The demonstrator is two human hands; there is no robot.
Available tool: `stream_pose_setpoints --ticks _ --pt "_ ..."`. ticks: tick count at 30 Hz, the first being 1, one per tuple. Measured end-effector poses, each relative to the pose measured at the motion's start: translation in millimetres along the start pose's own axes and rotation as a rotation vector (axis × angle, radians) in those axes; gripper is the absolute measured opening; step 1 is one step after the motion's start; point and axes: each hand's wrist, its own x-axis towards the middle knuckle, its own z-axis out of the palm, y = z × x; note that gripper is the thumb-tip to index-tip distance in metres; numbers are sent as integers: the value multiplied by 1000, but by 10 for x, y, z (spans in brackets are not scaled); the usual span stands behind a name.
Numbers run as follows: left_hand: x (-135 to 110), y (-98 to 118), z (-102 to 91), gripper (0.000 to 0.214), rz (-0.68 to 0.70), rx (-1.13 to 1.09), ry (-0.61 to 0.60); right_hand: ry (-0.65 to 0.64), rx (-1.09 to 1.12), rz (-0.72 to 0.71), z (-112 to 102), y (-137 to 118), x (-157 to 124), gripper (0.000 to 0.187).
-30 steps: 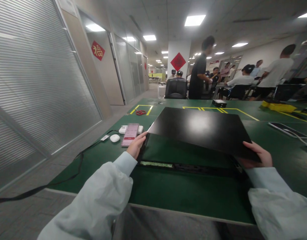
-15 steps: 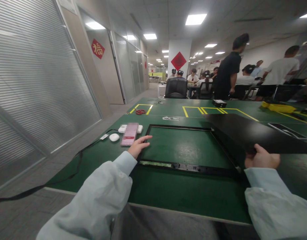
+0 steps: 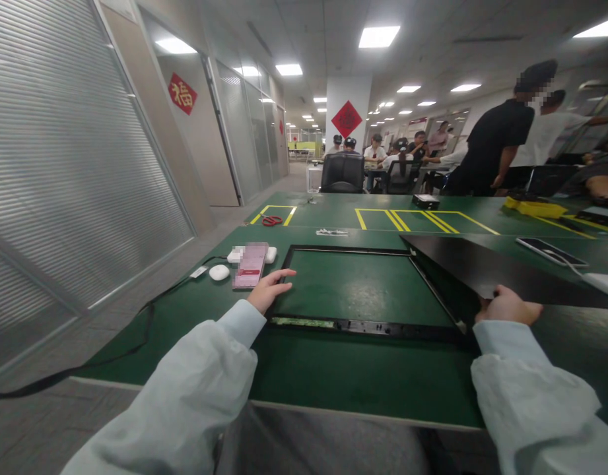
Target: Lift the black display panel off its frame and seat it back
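A thin black rectangular frame [image 3: 353, 251], like a monitor bezel, lies flat on the green table [image 3: 368, 382]. A green circuit strip [image 3: 304, 322] runs along the left part of its near side. My left hand [image 3: 268, 290] rests at the frame's left side, thumb and forefinger stretched out and apart. At the right, my right hand [image 3: 509, 307] grips the near edge of a flat black panel [image 3: 482, 264]. That panel is tilted, its far left corner by the frame's far right corner. The fingers under the panel are hidden.
Left of the frame are a pink-screened phone [image 3: 251, 266], a round white case [image 3: 219, 272] and a black strap [image 3: 148, 323]. Red scissors [image 3: 272, 221], a small clear packet [image 3: 332, 232] and a black box [image 3: 426, 202] lie farther back. Another phone [image 3: 551, 251] is beyond the panel. People are behind.
The panel's near edge has come down slightly, and its tilt has changed. My left hand stays at the frame. The view has turned a little right; a person in black has moved right.
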Motion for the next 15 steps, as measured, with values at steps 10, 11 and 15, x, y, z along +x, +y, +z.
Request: stream_pose_setpoints --ticks 10,11,15 --pt "-14 37 -6 42 43 61 -17 -48 -19 121 -31 7 2 59" --pt "-13 34 -9 42 45 72 -14 -49 -25 132 -28 8 -6 59" --pt "-8 12 -24 45 18 104 -10 -27 -53 167 -26 -9 -37 57"
